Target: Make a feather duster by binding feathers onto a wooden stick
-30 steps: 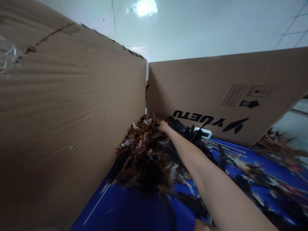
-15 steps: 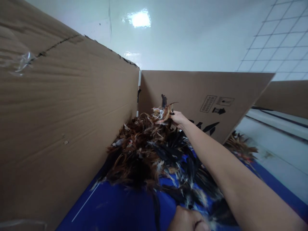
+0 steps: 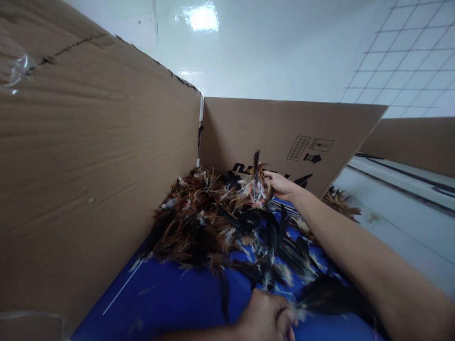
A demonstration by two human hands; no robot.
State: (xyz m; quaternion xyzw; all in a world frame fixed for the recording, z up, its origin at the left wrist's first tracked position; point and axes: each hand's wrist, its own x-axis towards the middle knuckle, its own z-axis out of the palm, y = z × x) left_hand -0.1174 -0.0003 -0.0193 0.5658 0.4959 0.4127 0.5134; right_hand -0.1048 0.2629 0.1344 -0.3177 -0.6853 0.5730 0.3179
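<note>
My right hand (image 3: 280, 186) reaches toward the back cardboard panel, its fingers closed on a bunch of feathers (image 3: 254, 192). That bunch is brown with pale, pinkish quill ends and one dark feather sticking up. A heap of brown feathers (image 3: 192, 222) fills the corner to its left, with loose black feathers (image 3: 280, 241) spread nearer to me. At the bottom, my left hand (image 3: 265, 315) is curled closed above the blue surface, slightly blurred. Whatever its fingers hold, if anything, is hidden. A large dark feather (image 3: 327, 296) lies to the right of it.
A tall cardboard wall (image 3: 106, 156) stands on the left, meeting a printed back panel (image 3: 256, 128) in the corner. Blue sheeting (image 3: 170, 298) covers the work surface. More brown feathers (image 3: 339, 203) lie beyond the back panel's right end.
My right hand has moved slightly right, away from the heap, with the feather bunch now turned quill side toward me. My left hand has come further into view from below. The camera view has shifted slightly.
</note>
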